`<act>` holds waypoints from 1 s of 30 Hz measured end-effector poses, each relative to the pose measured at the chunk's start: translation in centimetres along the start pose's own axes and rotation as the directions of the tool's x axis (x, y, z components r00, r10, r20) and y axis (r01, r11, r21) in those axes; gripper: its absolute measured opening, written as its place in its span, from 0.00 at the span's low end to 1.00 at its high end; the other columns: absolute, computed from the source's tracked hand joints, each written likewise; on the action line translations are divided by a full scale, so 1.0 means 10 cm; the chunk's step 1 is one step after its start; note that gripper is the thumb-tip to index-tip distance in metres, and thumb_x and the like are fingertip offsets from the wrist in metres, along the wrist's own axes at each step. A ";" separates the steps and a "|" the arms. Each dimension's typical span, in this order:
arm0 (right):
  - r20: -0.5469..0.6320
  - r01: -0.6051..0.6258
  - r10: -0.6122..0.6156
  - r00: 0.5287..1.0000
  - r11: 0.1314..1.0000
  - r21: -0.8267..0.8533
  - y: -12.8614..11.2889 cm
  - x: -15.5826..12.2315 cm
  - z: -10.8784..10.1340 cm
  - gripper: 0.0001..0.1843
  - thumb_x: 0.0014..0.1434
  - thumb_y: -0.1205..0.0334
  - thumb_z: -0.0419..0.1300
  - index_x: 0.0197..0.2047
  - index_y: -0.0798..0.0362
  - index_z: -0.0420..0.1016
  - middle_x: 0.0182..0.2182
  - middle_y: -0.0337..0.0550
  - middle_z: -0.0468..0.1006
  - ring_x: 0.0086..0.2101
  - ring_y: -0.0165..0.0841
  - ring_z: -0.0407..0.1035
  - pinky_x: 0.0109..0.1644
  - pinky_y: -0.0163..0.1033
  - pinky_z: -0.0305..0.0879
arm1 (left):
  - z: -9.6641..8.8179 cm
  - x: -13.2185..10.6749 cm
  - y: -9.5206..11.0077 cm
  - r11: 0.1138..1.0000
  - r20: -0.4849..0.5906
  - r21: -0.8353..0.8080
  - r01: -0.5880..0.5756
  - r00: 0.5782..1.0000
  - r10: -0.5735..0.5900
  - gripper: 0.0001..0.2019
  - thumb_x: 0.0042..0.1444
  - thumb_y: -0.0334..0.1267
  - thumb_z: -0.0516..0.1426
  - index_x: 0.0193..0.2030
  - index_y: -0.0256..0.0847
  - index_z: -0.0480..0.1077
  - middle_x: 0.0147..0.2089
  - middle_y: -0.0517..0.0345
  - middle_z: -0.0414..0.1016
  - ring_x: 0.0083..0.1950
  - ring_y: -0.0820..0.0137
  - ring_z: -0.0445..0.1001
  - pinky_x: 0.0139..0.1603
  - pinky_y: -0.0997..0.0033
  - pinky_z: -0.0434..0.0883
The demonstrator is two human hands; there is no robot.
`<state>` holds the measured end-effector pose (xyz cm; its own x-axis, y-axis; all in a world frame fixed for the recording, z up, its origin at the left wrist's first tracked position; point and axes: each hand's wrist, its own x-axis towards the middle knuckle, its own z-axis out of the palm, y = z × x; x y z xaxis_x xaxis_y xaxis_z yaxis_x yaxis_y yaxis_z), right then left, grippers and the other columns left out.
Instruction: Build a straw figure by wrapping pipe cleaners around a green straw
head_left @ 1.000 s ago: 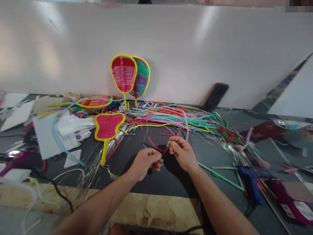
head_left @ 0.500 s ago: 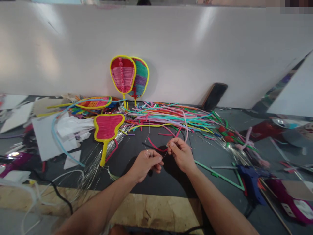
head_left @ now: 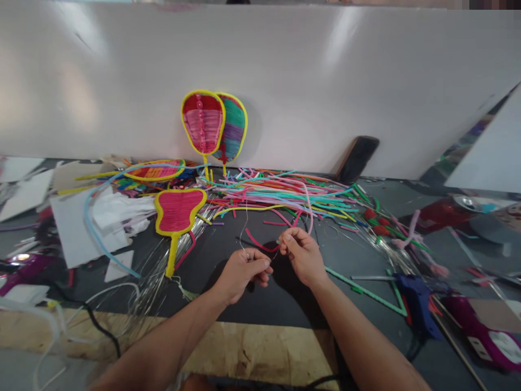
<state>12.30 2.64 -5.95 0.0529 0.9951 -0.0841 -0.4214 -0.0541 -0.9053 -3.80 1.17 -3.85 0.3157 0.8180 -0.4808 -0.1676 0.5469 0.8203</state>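
— Hands first: left hand [head_left: 243, 270] pinched shut on a thin wire [head_left: 246, 228], right hand [head_left: 300, 251] pinched shut on the same strand a little further along. Close together, low over the dark worktop [head_left: 260, 304], near its front edge.

— And the wire itself?

— Strung between the two pinches, with a loose end rising from the left hand toward the heap of stems. Very fine, hard to follow past that. Possibly a small bead or ring at the left fingertips; too small to tell.

— Step in hand?

— Looks like a fine bit of threading or twisting, both ends held taut. Calls for steady pinches and small, even finger turns; easy to lose so thin a strand.

— Around the hands?

— Just beyond, a curved red stem [head_left: 257, 243] lying flat. Behind it, a broad heap of coloured stems [head_left: 285, 193], spread left to right. Left of that, a pink fan [head_left: 178, 213] with yellow rim and handle, lying flat beside clear strips.

— Further out?

— Two finished fans [head_left: 214, 127] propped upright against the white board [head_left: 325, 81], overlapping. A dark phone [head_left: 358, 157] leaning on the same board to the right. A blue glue gun [head_left: 417, 304] at the right, white paper sheets [head_left: 77, 228] at the left.
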 end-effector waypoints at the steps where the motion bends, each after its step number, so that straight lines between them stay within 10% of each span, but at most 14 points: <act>1: -0.011 -0.014 0.014 1.000 1.000 0.020 -0.01 0.00 0.00 0.10 0.52 0.55 0.64 0.32 0.52 0.72 0.28 0.37 0.73 0.23 0.24 0.62 0.27 0.31 0.60 | -0.01 0.01 0.00 1.000 -0.009 -0.018 -0.003 1.000 0.002 0.12 0.41 0.39 0.65 0.28 0.34 0.70 0.24 0.57 0.76 0.19 0.77 0.69 0.22 0.76 0.70; 12: 0.182 -0.115 0.140 0.973 0.983 -0.141 0.03 -0.11 0.07 0.10 0.52 0.54 0.64 0.31 0.53 0.75 0.25 0.36 0.72 0.24 0.25 0.62 0.28 0.32 0.59 | -0.06 0.03 0.03 0.992 0.069 -0.128 -0.005 0.998 0.014 0.14 0.44 0.43 0.66 0.31 0.34 0.71 0.29 0.57 0.76 0.23 0.79 0.70 0.27 0.77 0.72; 30: 0.194 -0.299 0.279 0.941 0.950 0.086 0.06 -0.15 0.17 0.12 0.46 0.57 0.69 0.32 0.53 0.74 0.24 0.35 0.74 0.23 0.24 0.64 0.27 0.31 0.59 | -0.04 0.01 0.06 0.980 0.003 -0.194 -0.048 0.999 0.049 0.15 0.43 0.45 0.66 0.28 0.36 0.69 0.25 0.60 0.74 0.22 0.79 0.70 0.23 0.80 0.70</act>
<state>10.42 1.26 -5.63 -0.2436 0.9370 -0.2504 -0.4939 -0.3420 -0.7994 -4.29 1.62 -3.54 0.3096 0.8434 -0.4391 -0.3608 0.5315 0.7664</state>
